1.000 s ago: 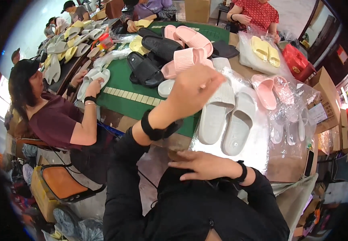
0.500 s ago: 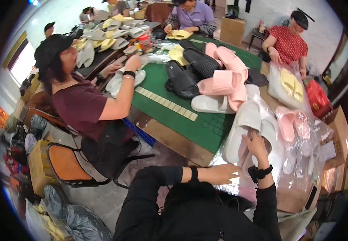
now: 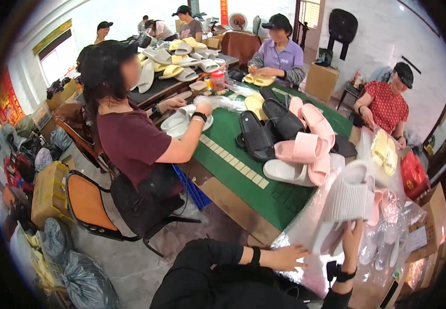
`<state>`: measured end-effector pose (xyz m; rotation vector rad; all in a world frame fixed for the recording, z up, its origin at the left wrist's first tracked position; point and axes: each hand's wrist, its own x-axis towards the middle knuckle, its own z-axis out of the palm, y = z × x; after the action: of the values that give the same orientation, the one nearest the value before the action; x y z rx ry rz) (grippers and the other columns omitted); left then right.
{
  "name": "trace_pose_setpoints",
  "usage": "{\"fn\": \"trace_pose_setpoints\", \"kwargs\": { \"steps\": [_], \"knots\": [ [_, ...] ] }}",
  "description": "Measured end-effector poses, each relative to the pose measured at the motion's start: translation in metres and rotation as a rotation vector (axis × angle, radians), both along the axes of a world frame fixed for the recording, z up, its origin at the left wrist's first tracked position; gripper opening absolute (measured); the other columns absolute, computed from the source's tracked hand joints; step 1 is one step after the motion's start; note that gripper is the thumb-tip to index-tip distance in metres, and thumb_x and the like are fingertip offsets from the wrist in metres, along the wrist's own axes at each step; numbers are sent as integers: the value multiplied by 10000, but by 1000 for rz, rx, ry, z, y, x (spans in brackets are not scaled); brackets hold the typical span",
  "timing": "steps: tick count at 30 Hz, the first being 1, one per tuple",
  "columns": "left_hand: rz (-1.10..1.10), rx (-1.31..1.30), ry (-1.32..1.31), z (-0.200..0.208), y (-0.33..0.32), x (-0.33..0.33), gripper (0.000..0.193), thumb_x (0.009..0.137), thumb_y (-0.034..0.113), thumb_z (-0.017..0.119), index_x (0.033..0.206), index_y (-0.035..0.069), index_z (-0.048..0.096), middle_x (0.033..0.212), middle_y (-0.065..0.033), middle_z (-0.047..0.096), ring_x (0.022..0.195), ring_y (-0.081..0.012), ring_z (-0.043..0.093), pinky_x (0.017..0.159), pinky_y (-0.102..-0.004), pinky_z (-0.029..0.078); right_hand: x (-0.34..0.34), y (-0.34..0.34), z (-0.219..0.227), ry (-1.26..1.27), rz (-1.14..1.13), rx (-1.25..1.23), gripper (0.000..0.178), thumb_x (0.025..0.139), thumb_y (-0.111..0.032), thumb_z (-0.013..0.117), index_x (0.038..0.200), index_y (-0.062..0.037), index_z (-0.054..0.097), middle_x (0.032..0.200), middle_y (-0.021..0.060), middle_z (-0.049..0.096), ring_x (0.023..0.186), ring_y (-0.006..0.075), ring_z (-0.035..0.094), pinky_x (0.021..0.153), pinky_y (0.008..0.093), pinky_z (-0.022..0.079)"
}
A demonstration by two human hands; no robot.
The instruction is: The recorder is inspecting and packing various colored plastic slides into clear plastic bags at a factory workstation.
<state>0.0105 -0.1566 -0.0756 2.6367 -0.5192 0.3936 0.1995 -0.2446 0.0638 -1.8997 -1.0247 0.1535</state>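
A pair of light grey ribbed slide slippers (image 3: 347, 198) is tilted up at the near right of the table. My right hand (image 3: 353, 238) grips them at their lower end, fingers partly hidden by the sole. Clear plastic film (image 3: 297, 234) lies beneath and around the pair. My left hand (image 3: 289, 257) rests at the near edge of this film, fingers stretched out and nothing held. Just beyond the grey pair, pink slippers (image 3: 303, 148), black slippers (image 3: 256, 138) and a whitish slipper (image 3: 285, 172) lie piled up.
A strip of cream stickers (image 3: 236, 163) lies on the green mat (image 3: 264, 206). Bagged pink slippers (image 3: 389, 206) and a cardboard box (image 3: 431, 221) stand to my right. At left, a co-worker handles white slippers (image 3: 179, 122) beside an orange chair (image 3: 90, 203). Other people work farther back.
The grey slippers have been raised and tilted up, with my right hand now at their lower end instead of on top. My left hand stays near the film's edge. The view has shifted upward.
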Motion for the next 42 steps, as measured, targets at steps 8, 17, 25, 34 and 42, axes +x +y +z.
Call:
{"fn": "trace_pose_setpoints", "kwargs": {
  "steps": [8, 17, 25, 34, 42],
  "knots": [
    [33, -27, 11, -29, -12, 15, 443, 831, 303, 575, 1215, 84, 552, 1459, -213, 307, 1352, -366, 279, 1113, -496, 204, 34, -142, -63, 430, 198, -92, 512, 830, -100, 641, 1286, 33, 449, 1218, 126, 572, 1111, 196, 548, 945, 340, 433],
    [35, -151, 80, 52, 5, -4, 498, 710, 338, 662, 1138, 88, 615, 1214, -112, 571, 1122, -343, 493, 950, -438, 379, -51, -156, 23, 909, 703, -401, 527, 798, -124, 650, 1276, 21, 483, 1205, 116, 579, 1145, 198, 515, 965, 341, 407],
    [-109, 27, 53, 32, 21, 13, 509, 683, 251, 670, 1137, 45, 566, 1206, -182, 518, 1120, -339, 503, 889, -428, 417, -63, -175, 1, 796, 816, -392, 488, 794, -116, 674, 1249, -10, 531, 1174, 127, 601, 1103, 193, 539, 959, 331, 415],
    [26, 89, 201, 67, 27, 22, 264, 851, 178, 532, 1066, 66, 635, 991, -119, 653, 921, -304, 618, 746, -403, 485, -85, -164, 0, 737, 1029, -147, 443, 810, -82, 656, 1225, 17, 535, 1163, 119, 603, 1068, 170, 533, 923, 312, 418],
    [228, -279, 316, 123, 18, 31, 274, 928, 224, 520, 1105, 52, 641, 936, -180, 665, 824, -370, 626, 723, -407, 503, -103, -180, 0, 710, 656, -129, 389, 796, -107, 648, 1170, -23, 585, 1064, 117, 629, 896, 171, 587, 765, 305, 471]
  ]
}}
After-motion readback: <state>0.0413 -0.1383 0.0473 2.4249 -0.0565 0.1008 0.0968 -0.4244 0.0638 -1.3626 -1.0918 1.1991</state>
